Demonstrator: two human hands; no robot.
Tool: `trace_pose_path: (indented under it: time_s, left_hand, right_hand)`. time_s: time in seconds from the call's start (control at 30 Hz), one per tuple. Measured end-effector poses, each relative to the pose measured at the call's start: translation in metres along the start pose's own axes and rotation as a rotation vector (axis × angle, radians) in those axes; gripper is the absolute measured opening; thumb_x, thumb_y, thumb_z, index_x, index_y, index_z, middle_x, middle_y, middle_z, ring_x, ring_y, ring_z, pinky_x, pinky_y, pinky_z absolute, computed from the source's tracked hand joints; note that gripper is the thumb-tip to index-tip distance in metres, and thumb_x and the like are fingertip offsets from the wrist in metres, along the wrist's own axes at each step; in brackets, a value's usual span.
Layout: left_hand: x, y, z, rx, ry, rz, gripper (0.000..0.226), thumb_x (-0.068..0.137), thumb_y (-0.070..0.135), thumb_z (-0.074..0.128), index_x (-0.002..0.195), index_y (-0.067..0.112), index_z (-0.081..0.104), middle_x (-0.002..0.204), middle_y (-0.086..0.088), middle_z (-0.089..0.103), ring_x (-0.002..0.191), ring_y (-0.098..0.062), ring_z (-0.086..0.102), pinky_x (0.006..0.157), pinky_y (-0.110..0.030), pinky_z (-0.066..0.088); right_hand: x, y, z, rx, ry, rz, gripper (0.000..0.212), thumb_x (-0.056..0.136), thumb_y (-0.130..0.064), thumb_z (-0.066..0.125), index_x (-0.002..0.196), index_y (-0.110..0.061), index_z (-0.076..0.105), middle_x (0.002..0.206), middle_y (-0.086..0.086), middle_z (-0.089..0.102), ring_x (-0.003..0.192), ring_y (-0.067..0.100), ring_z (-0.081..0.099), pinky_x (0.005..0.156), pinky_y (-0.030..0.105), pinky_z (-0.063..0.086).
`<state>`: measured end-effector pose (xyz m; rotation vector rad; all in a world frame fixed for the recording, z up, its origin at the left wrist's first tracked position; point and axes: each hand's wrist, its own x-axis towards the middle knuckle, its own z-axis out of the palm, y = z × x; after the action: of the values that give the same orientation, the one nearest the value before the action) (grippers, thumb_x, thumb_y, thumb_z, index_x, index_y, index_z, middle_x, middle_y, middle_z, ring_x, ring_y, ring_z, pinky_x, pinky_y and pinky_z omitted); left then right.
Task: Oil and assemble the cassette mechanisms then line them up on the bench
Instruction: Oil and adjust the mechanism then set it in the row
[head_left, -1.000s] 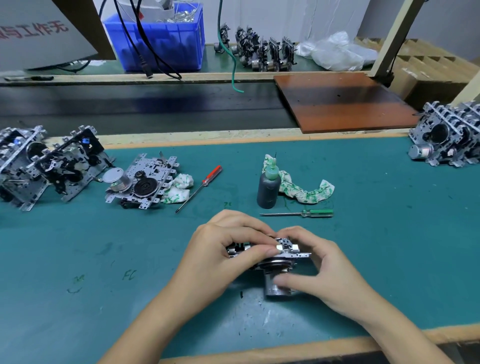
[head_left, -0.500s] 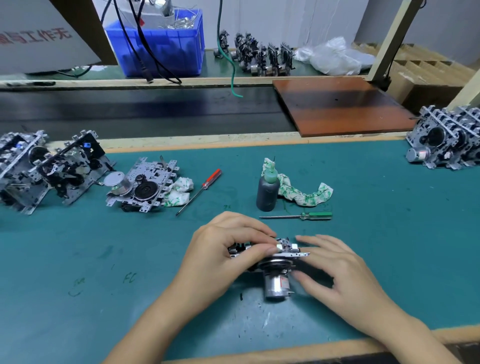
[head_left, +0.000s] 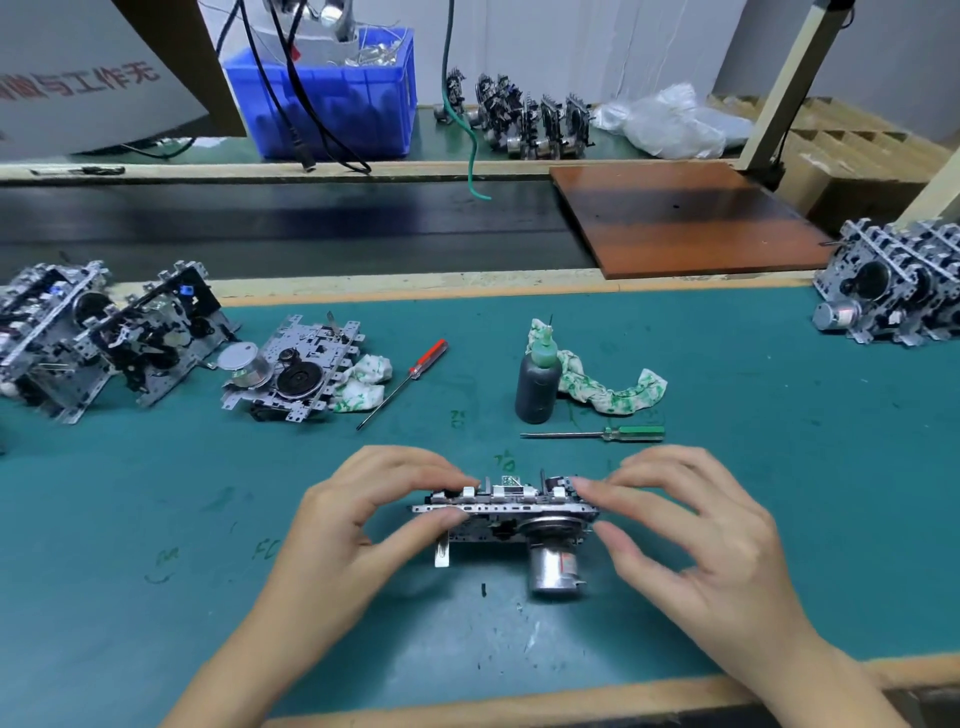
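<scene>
I see the cassette mech (head_left: 506, 512) standing on edge on the green bench mat (head_left: 156, 519), motor toward me. L hand (head_left: 358, 525) pinches its left end, R hand (head_left: 691, 535) pinches the right end w/ thumb + fingertips. Oil bottle (head_left: 537, 384) upright just behind.

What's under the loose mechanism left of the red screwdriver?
A white-and-green cloth sticks out from under the right edge of the flat mechanism, beside the red screwdriver. A dark part shows beneath its front edge. How far the cloth reaches underneath is covered.
</scene>
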<state>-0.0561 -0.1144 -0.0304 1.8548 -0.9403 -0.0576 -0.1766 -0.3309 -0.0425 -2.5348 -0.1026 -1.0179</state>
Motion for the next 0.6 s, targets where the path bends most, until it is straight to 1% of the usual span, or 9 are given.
trace_pose_path:
  time_s: [0.1,0.17,0.27,0.3,0.37,0.47,0.53,0.57,0.6]
  left_hand:
    - [-0.002,0.000,0.003,-0.015,0.031,-0.018,0.017,0.077,0.042,0.061,0.085,0.036,0.074,0.097,0.022,0.068,0.097,-0.002,0.062,0.086,-0.011,0.042]
    - [0.000,-0.001,0.005,-0.003,0.039,-0.015,0.015,0.077,0.041,0.064,0.087,0.035,0.073,0.096,0.024,0.069,0.096,0.000,0.062,0.085,-0.009,0.041]
    - [0.004,-0.002,0.009,-0.044,0.045,-0.044,0.011,0.077,0.030,0.071,0.088,0.031,0.073,0.093,0.023,0.070,0.091,0.000,0.062,0.082,-0.009,0.043]
    - [0.007,-0.002,0.011,-0.087,0.032,-0.067,0.009,0.079,0.028,0.072,0.088,0.030,0.073,0.092,0.021,0.070,0.089,-0.001,0.063,0.080,-0.012,0.045]
    - [0.013,0.000,0.016,-0.162,0.005,-0.109,0.012,0.078,0.027,0.068,0.088,0.027,0.074,0.090,0.017,0.072,0.088,-0.005,0.066,0.079,-0.019,0.050]
    - [0.022,0.004,0.026,-0.179,-0.035,-0.114,0.011,0.079,0.029,0.068,0.089,0.028,0.074,0.090,0.015,0.072,0.088,-0.006,0.066,0.081,-0.022,0.052]
    - [0.026,0.005,0.029,-0.166,-0.064,-0.100,0.008,0.082,0.029,0.071,0.089,0.031,0.073,0.092,0.016,0.072,0.090,-0.006,0.066,0.082,-0.022,0.051]
    - [0.026,0.005,0.030,-0.131,-0.066,-0.079,0.009,0.082,0.031,0.069,0.090,0.033,0.072,0.093,0.017,0.071,0.092,-0.006,0.064,0.083,-0.021,0.049]
    - [0.026,0.005,0.030,-0.071,-0.057,-0.045,0.011,0.081,0.035,0.067,0.091,0.035,0.071,0.095,0.020,0.069,0.096,-0.006,0.063,0.085,-0.020,0.047]
  right_hand:
    - [0.003,0.001,-0.001,-0.028,-0.013,-0.040,0.024,0.088,-0.031,0.058,0.094,-0.017,0.077,0.090,-0.003,0.068,0.085,0.022,0.060,0.074,0.038,0.051]
    - [0.004,0.001,-0.001,-0.007,-0.022,-0.037,0.024,0.088,-0.030,0.058,0.095,-0.016,0.077,0.086,-0.003,0.068,0.083,0.022,0.060,0.072,0.038,0.051]
    - [0.009,-0.001,-0.005,0.137,-0.022,0.062,0.023,0.086,-0.030,0.058,0.088,-0.016,0.077,0.082,-0.005,0.064,0.081,0.016,0.057,0.076,0.028,0.047]
    - [0.012,-0.002,-0.007,0.189,-0.028,0.099,0.023,0.085,-0.030,0.059,0.083,-0.016,0.077,0.079,-0.006,0.061,0.079,0.012,0.055,0.074,0.023,0.044]
    - [0.020,-0.004,-0.010,0.236,-0.073,0.146,0.022,0.083,-0.035,0.059,0.073,-0.019,0.071,0.070,-0.009,0.055,0.066,0.006,0.049,0.063,0.018,0.039]
    - [0.026,-0.002,-0.011,0.233,-0.109,0.230,0.020,0.084,-0.044,0.055,0.074,-0.027,0.058,0.063,-0.007,0.050,0.055,0.011,0.044,0.052,0.021,0.037]
    - [0.019,0.006,-0.015,0.234,-0.025,0.337,0.013,0.088,-0.039,0.055,0.078,-0.031,0.058,0.066,-0.008,0.054,0.056,0.012,0.047,0.054,0.017,0.037]
    - [0.011,0.012,-0.017,0.215,-0.001,0.384,0.010,0.090,-0.030,0.059,0.081,-0.033,0.060,0.067,-0.010,0.057,0.058,0.011,0.050,0.054,0.016,0.037]
    - [0.001,0.017,-0.018,0.177,-0.011,0.420,0.018,0.090,-0.019,0.062,0.084,-0.036,0.064,0.067,-0.012,0.059,0.060,0.010,0.052,0.056,0.015,0.038]
